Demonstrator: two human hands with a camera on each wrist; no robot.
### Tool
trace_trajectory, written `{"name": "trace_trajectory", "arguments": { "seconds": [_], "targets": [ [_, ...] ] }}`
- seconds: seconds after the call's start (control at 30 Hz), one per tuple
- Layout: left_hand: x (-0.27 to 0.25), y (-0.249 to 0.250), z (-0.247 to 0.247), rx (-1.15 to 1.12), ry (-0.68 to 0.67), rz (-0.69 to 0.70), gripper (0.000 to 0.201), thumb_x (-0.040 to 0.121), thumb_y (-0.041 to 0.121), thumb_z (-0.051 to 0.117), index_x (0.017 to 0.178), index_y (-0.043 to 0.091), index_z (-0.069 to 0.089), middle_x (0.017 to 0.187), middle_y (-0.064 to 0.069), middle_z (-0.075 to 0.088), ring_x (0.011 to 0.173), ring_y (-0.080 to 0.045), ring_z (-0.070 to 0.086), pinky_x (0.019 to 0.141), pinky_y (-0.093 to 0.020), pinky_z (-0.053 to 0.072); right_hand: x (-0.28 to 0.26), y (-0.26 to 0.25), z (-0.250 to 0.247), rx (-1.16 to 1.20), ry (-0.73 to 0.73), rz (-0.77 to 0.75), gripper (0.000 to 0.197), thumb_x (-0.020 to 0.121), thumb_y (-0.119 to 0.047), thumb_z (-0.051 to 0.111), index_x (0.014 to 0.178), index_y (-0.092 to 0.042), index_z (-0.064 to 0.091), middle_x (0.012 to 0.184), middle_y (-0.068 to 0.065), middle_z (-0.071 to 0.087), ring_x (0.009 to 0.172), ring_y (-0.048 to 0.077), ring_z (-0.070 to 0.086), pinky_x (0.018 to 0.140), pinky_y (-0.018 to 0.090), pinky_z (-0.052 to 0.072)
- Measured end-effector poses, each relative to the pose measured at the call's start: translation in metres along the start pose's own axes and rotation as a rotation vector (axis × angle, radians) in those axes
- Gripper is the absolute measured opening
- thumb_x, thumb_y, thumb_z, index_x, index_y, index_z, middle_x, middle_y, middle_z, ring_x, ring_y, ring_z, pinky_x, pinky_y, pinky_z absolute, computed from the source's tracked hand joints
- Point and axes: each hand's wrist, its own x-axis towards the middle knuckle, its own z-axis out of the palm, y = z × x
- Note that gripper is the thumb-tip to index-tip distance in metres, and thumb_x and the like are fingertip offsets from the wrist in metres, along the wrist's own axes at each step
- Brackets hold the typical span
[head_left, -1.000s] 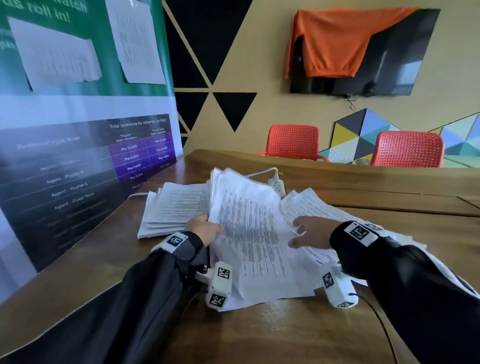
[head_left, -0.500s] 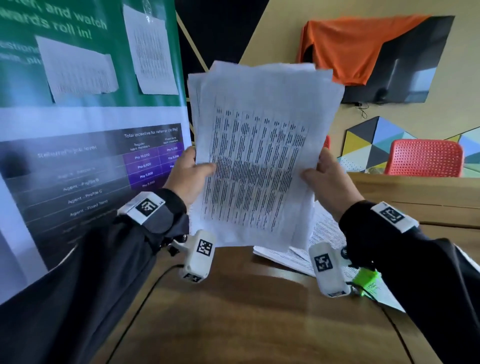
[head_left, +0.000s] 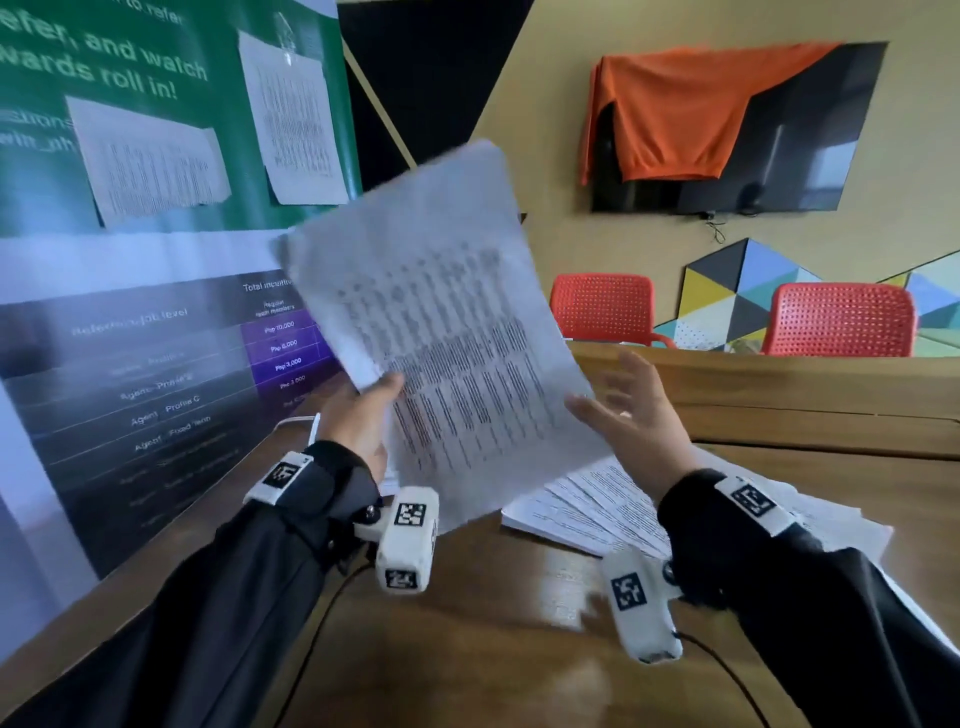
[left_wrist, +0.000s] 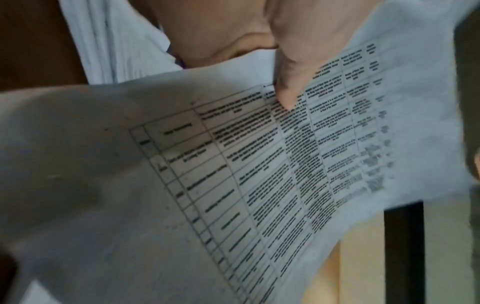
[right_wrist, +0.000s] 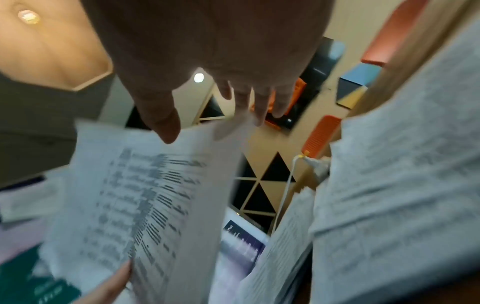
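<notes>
My left grip (head_left: 358, 415) is closed on a sheaf of printed sheets (head_left: 447, 332). In the left wrist view the thumb (left_wrist: 288, 82) presses down on the printed table near the sheaf's lower left edge, with the fingers hidden behind the paper. The sheaf is up in the air above the wooden surface (head_left: 493, 649), tilted with its top leaning left. It is blurred, and I cannot tell how many sheets it holds.

My right grip (head_left: 628, 410) holds nothing. The fingers are spread and the palm faces the sheaf's right edge, just beside it. I cannot tell whether the thumb tip brushes the paper.

Below that hand, a fanned pile of papers (head_left: 587, 509) lies spread on the surface.

I judge this to be the gathering step: 1 batch is lifted clear of the loose pile and only 1 hand carries it. The next move calls for the right grip to close on the free edge, so the sheets do not sag or slide apart. With 2 hands on it, I would stand the sheaf upright and tap its bottom edge on bare wood, clear of the fanned pile, to square it.
</notes>
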Motion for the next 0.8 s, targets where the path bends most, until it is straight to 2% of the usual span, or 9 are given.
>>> {"name": "trace_trajectory", "arguments": {
  "seconds": [0.07,0.13,0.2,0.33,0.43,0.5,0.6,0.7,0.8],
  "targets": [
    [0.001,0.004,0.002,-0.100,-0.051,-0.119,0.034,0.087,0.041,0.075,0.114,0.022,0.066,0.108,-0.007,0.067,0.092,-0.022,0.064,0.087,-0.036,0.047,-0.007,0.005,0.005,0.185,-0.045,0.128,0.072,0.078,-0.041,0.081,0.138,-0.023,0.045,0.126,0.000,0.063,0.114,0.016,0.061,0.098,0.039,0.046],
    [-0.005,0.001,0.010,-0.198,-0.119,-0.141,0.026,0.095,0.031,0.068,0.116,0.017,0.066,0.114,-0.013,0.071,0.099,-0.029,0.070,0.081,-0.037,0.054,-0.012,0.008,0.019,0.464,-0.112,0.245,0.041,0.086,-0.023,0.074,0.123,-0.016,0.059,0.122,0.009,0.070,0.107,0.021,0.066,0.095,0.041,0.049],
    [-0.018,-0.006,0.019,-0.238,-0.186,-0.116,0.019,0.099,0.017,0.061,0.117,0.014,0.066,0.110,-0.011,0.074,0.099,-0.029,0.071,0.080,-0.040,0.057,-0.014,0.004,0.028,0.591,-0.034,0.236,0.019,0.092,-0.005,0.064,0.110,-0.011,0.064,0.106,0.008,0.075,0.097,0.024,0.069,0.090,0.043,0.054],
    [-0.011,0.009,-0.020,-0.190,-0.172,0.032,0.011,0.095,0.012,0.062,0.097,0.020,0.070,0.093,-0.002,0.073,0.090,-0.023,0.066,0.071,-0.033,0.059,0.001,0.005,-0.002,0.473,0.139,0.173,0.015,0.091,0.000,0.060,0.102,-0.007,0.067,0.089,0.004,0.077,0.082,0.023,0.070,0.076,0.039,0.058],
    [0.004,0.023,-0.059,-0.020,-0.183,0.102,0.024,0.090,0.008,0.063,0.113,0.009,0.072,0.117,-0.017,0.072,0.112,-0.037,0.066,0.101,-0.051,0.051,0.004,0.015,-0.025,0.328,0.110,0.170,0.016,0.090,-0.001,0.059,0.103,0.000,0.069,0.096,0.013,0.077,0.082,0.027,0.072,0.080,0.042,0.058],
    [0.001,0.022,-0.068,0.095,-0.216,0.082,0.041,0.081,0.010,0.070,0.121,0.002,0.066,0.120,-0.024,0.069,0.117,-0.045,0.062,0.108,-0.062,0.041,0.000,0.017,-0.022,0.220,0.050,0.150,0.012,0.091,-0.003,0.061,0.099,-0.002,0.070,0.097,0.014,0.077,0.083,0.028,0.074,0.083,0.045,0.059],
    [-0.007,0.019,-0.067,0.188,-0.238,0.093,0.040,0.074,0.016,0.072,0.114,0.009,0.071,0.112,-0.014,0.075,0.107,-0.036,0.069,0.102,-0.057,0.047,-0.003,0.011,-0.011,0.112,0.011,0.056,0.007,0.091,-0.008,0.066,0.096,-0.009,0.071,0.093,0.006,0.078,0.088,0.026,0.075,0.084,0.046,0.060],
    [-0.004,0.020,-0.071,0.150,-0.192,0.195,0.038,0.082,0.011,0.070,0.120,0.006,0.068,0.117,-0.014,0.073,0.108,-0.033,0.069,0.097,-0.048,0.051,-0.002,0.002,-0.009,0.117,-0.009,-0.006,0.010,0.093,-0.009,0.066,0.097,-0.015,0.071,0.095,-0.002,0.078,0.090,0.018,0.075,0.080,0.039,0.059],
    [-0.003,0.008,-0.086,0.192,-0.166,0.188,0.028,0.083,0.008,0.071,0.112,0.008,0.072,0.114,-0.015,0.074,0.106,-0.034,0.069,0.098,-0.049,0.050,-0.008,0.008,-0.012,0.133,-0.044,-0.001,0.019,0.091,-0.003,0.064,0.102,-0.017,0.071,0.101,0.002,0.078,0.095,0.022,0.074,0.084,0.043,0.058]
  ]
}}
